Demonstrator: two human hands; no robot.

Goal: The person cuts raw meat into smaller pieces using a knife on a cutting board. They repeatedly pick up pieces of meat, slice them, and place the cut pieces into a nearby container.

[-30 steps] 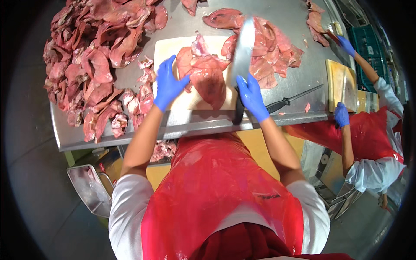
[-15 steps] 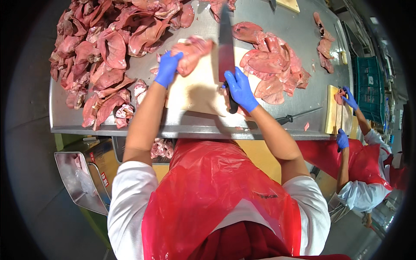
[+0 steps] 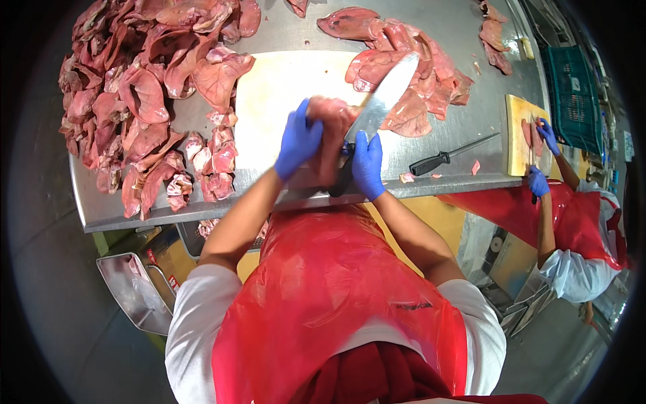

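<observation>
Blue-gloved left hand (image 3: 298, 143) around meat (image 3: 331, 138), right hand (image 3: 367, 165) around a knife (image 3: 391, 87) now tilted farther right.

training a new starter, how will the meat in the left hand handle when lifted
Probably floppy: the meat looks bent and drooping beside the left hand. Likely slippery, since similar pieces in the big pile look wet and glossy. It seems unlikely to roll, as pieces in the smaller heap lie mostly flat.

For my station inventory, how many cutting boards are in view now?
2: a pale cutting board at upper centre, partly covered, and a yellowish cutting board at far right, beside the co-worker. Others could be hidden under the meat pile.
</observation>
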